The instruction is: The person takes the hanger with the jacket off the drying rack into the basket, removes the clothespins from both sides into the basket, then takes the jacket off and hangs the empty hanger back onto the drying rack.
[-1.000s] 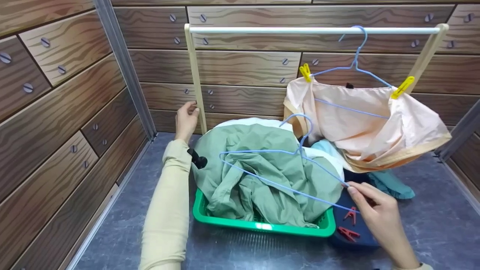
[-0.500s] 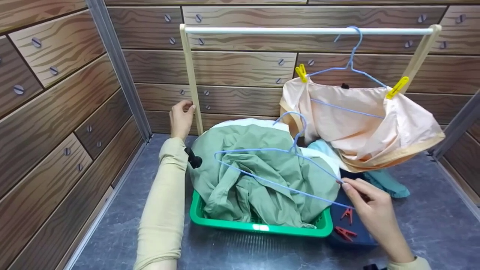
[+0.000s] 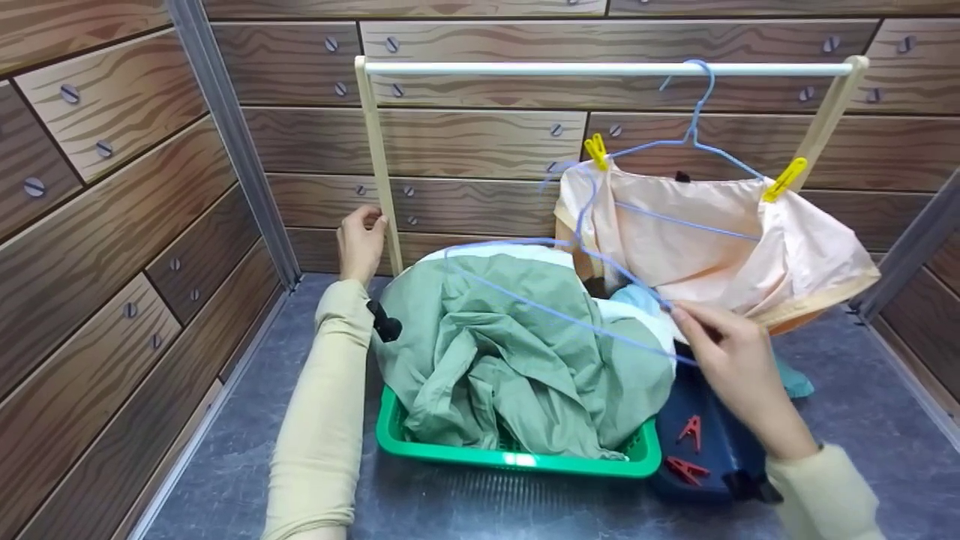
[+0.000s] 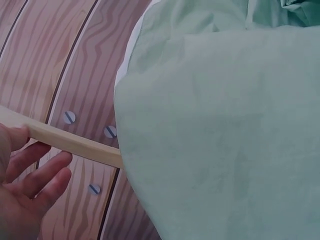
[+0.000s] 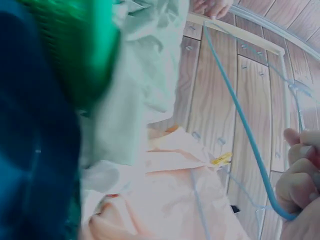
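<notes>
My left hand point(image 3: 362, 244) holds the wooden left post point(image 3: 377, 150) of a clothes rack; in the left wrist view its thumb and fingers lie about that post point(image 4: 85, 146). A bare blue clothes hanger point(image 3: 622, 274) is pinched at its right end by my right hand point(image 3: 731, 360). Its hook points up, below the white bar point(image 3: 525, 69) and left of the hung garment. On the bar's right part hangs another blue hanger point(image 3: 694, 124). A pale pink garment point(image 3: 690, 247) is clipped to it with two yellow clothespins point(image 3: 784, 180).
Below the held hanger, a green basket point(image 3: 517, 461) is heaped with sage-green cloth point(image 3: 517, 360) and some white cloth. Beside it sits a dark blue container point(image 3: 727, 435) with red clothespins point(image 3: 686, 471). Teal cloth point(image 3: 795, 381) lies behind. Wood-patterned walls stand behind and left.
My right hand has lifted the bare hanger up and away from me, toward the bar. My left hand stays at the post. The head view has shifted slightly.
</notes>
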`<state>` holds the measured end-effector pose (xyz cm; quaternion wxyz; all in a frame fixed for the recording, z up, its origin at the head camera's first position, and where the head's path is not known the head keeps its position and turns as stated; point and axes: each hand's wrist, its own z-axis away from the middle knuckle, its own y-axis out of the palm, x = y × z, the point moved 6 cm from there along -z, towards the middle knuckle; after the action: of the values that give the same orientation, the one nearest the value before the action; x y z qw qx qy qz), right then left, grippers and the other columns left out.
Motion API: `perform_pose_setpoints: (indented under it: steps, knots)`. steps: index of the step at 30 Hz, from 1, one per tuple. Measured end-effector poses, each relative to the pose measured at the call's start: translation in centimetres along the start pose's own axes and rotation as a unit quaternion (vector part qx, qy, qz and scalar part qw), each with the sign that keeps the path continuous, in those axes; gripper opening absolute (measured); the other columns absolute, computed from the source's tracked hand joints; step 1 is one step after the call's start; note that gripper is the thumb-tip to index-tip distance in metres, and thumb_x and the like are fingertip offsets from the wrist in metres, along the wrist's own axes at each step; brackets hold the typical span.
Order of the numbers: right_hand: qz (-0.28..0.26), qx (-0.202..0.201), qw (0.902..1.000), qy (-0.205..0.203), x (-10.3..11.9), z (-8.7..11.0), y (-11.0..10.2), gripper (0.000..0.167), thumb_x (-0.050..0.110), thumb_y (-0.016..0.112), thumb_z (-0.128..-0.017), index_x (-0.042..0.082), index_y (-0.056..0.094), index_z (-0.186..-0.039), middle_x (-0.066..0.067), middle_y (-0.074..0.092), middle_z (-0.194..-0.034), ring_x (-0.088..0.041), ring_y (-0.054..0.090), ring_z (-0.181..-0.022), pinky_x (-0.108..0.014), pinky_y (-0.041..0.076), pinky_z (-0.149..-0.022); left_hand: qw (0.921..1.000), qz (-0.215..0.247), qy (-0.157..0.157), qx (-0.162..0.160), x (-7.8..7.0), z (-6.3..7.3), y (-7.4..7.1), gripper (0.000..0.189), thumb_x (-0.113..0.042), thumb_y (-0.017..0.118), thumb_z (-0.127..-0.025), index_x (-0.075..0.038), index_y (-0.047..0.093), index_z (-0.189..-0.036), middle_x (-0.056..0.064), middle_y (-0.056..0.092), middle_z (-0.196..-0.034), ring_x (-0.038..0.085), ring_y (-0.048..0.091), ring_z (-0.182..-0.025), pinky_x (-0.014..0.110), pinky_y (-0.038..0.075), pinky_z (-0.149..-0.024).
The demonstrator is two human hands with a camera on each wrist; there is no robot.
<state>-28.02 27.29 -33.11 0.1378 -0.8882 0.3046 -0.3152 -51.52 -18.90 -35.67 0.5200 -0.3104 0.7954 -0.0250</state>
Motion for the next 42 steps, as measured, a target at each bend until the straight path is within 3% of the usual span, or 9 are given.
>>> perform_pose_setpoints:
  steps: [6,11,14,18,23,28,34,42]
  knots:
    - [-0.008,0.016,0.9993,0.032,0.5,-3.6,0.4,0.014,0.003,0.068,-0.092,0.006,0.078,-0.102,-0.006,0.072,-0.085,-0.003,0.057,-0.068,-0.013,0.041,-0.063,0.9999,-0.008,-0.011,0.008,-0.2,0.0,0.0,0.016,-0.013,0.063,-0.097,-0.004,0.070,-0.108,0.011,0.070,-0.105,0.025,0.064,-0.098,0.038,0.047,-0.085]
    - [-0.025,0.023,0.9977,0.059,2.4,-6.0,0.3,0.015,0.002,0.064,-0.095,-0.002,0.076,-0.103,-0.007,0.068,-0.079,-0.004,0.046,-0.054,-0.016,0.037,-0.051,0.9997,-0.002,-0.020,0.011,-0.1,0.2,0.0,0.017,-0.015,0.062,-0.098,-0.004,0.070,-0.108,0.011,0.070,-0.105,0.024,0.063,-0.098,0.038,0.048,-0.085]
    - [-0.032,0.030,0.9972,0.061,3.1,-7.4,0.3,0.017,0.004,0.062,-0.096,-0.004,0.074,-0.104,-0.006,0.069,-0.082,-0.004,0.047,-0.057,-0.016,0.038,-0.053,0.9997,0.000,-0.021,0.010,0.0,0.2,-0.1,0.017,-0.014,0.062,-0.097,-0.004,0.070,-0.108,0.011,0.070,-0.105,0.024,0.063,-0.097,0.037,0.047,-0.085]
    - [-0.032,0.031,0.9972,0.060,1.4,-9.0,0.5,0.019,0.009,0.063,-0.097,-0.003,0.074,-0.107,-0.003,0.071,-0.090,-0.004,0.052,-0.067,-0.015,0.040,-0.060,0.9997,-0.005,-0.024,0.010,0.2,0.2,-0.1,0.018,-0.015,0.062,-0.098,-0.004,0.070,-0.109,0.011,0.070,-0.105,0.024,0.063,-0.098,0.037,0.047,-0.086]
    - [-0.011,0.021,0.9985,0.049,0.1,-10.9,0.8,0.021,0.018,0.065,-0.097,0.004,0.076,-0.107,-0.004,0.070,-0.089,-0.008,0.052,-0.068,-0.017,0.040,-0.059,0.9997,-0.005,-0.021,0.013,0.0,0.2,0.0,0.018,-0.015,0.061,-0.098,-0.004,0.070,-0.109,0.011,0.070,-0.106,0.024,0.063,-0.099,0.037,0.047,-0.086]
    - [0.039,-0.001,0.9988,0.031,0.3,-12.3,0.8,0.024,0.026,0.064,-0.097,0.009,0.077,-0.107,-0.004,0.069,-0.086,-0.010,0.051,-0.067,-0.017,0.038,-0.060,0.9998,-0.003,-0.014,0.012,-0.2,0.2,0.0,0.018,-0.013,0.061,-0.098,-0.003,0.070,-0.110,0.013,0.070,-0.106,0.025,0.064,-0.099,0.038,0.047,-0.086]
    - [0.058,-0.023,0.9981,0.005,0.6,-13.8,1.2,0.023,0.024,0.062,-0.098,0.007,0.077,-0.106,-0.005,0.067,-0.083,-0.009,0.049,-0.067,-0.018,0.036,-0.062,0.9998,-0.013,-0.012,0.010,-0.3,0.4,-0.1,0.019,-0.014,0.062,-0.097,-0.003,0.070,-0.110,0.012,0.070,-0.107,0.026,0.064,-0.099,0.038,0.047,-0.087]
    - [0.075,-0.043,0.9962,0.012,1.0,-16.2,1.7,0.023,0.027,0.063,-0.097,0.011,0.078,-0.103,-0.001,0.073,-0.095,0.000,0.054,-0.077,-0.016,0.037,-0.070,0.9996,-0.023,-0.014,0.012,-0.3,0.0,-0.2,0.017,-0.015,0.063,-0.097,-0.005,0.071,-0.108,0.010,0.071,-0.104,0.024,0.064,-0.097,0.038,0.046,-0.086]
